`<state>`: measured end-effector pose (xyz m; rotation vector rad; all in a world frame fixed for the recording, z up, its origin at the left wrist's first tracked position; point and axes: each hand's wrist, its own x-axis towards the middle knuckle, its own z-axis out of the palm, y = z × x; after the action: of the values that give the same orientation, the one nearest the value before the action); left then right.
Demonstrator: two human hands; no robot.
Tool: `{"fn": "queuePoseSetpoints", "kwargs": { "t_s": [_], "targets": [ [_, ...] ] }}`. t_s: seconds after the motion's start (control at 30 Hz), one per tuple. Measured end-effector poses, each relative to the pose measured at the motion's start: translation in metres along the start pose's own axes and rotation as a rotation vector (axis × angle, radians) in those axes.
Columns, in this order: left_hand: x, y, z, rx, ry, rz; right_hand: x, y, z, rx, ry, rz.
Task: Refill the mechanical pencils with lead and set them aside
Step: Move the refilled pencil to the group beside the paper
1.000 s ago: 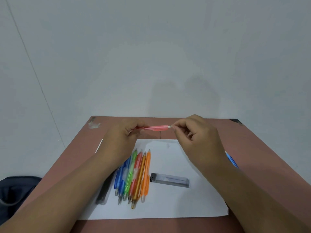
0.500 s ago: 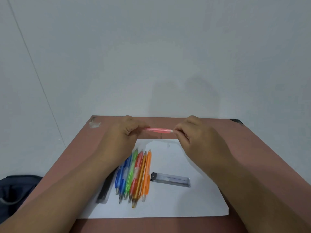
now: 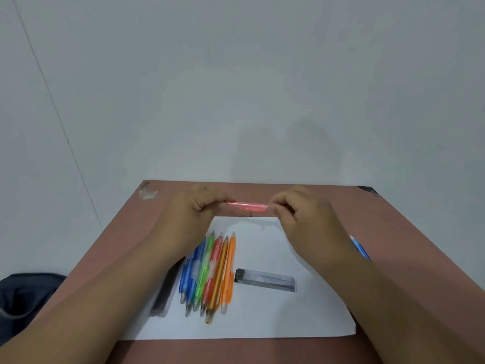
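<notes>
Pencil point(image 3: 246, 206) being held level above table point(image 3: 393, 232): left hand point(image 3: 194, 214) gripping barrel, right hand point(image 3: 301, 219) fingers point(image 3: 275, 207) pinching its end, likely for loading lead.

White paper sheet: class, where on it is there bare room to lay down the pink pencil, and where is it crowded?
Bare: the paper right of and nearer than the lead case. Crowded: its left, where coloured pencils lie bunched.

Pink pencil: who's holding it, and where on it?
Both hands, above the table. The left hand grips one end of the pink pencil; the right hand pinches the other end with its fingertips.
</notes>
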<state>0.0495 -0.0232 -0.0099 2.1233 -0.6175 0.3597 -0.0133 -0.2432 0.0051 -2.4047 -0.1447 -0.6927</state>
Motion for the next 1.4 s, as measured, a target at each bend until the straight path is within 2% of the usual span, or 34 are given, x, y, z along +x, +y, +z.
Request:
{"fn": "queuePoseSetpoints", "kwargs": {
  "t_s": [0.1,0.17,0.27,0.37,0.43,0.6,0.67,0.77,0.87,1.4],
  "targets": [
    [0.002,0.001,0.002,-0.055,0.003,-0.073,0.001,-0.003,0.002,0.281,0.048,0.158],
    [0.003,0.001,0.003,-0.040,-0.001,-0.113,0.002,-0.002,0.003,0.333,0.038,0.220],
    [0.002,0.000,0.004,-0.018,0.015,-0.140,0.003,0.006,0.008,0.191,-0.060,0.251],
    [0.002,0.001,0.003,0.009,0.053,-0.183,0.003,0.012,0.015,-0.010,-0.196,0.201],
    [0.002,0.002,0.003,0.008,0.070,-0.212,0.003,0.012,0.019,-0.054,-0.253,0.189],
    [0.002,0.004,0.003,0.033,0.069,-0.213,0.004,0.009,0.021,-0.087,-0.246,0.192],
    [0.002,0.004,0.002,0.033,0.060,-0.214,0.003,0.007,0.018,0.003,-0.160,0.249],
    [0.002,0.004,0.003,0.031,0.055,-0.202,0.004,0.002,0.012,0.348,0.017,0.379],
    [0.000,0.006,0.003,0.016,0.057,-0.198,0.004,-0.002,0.005,0.569,0.066,0.442],
    [-0.001,0.012,0.001,0.031,0.058,-0.131,0.006,-0.003,0.005,0.867,0.055,0.555]
  ]
}}
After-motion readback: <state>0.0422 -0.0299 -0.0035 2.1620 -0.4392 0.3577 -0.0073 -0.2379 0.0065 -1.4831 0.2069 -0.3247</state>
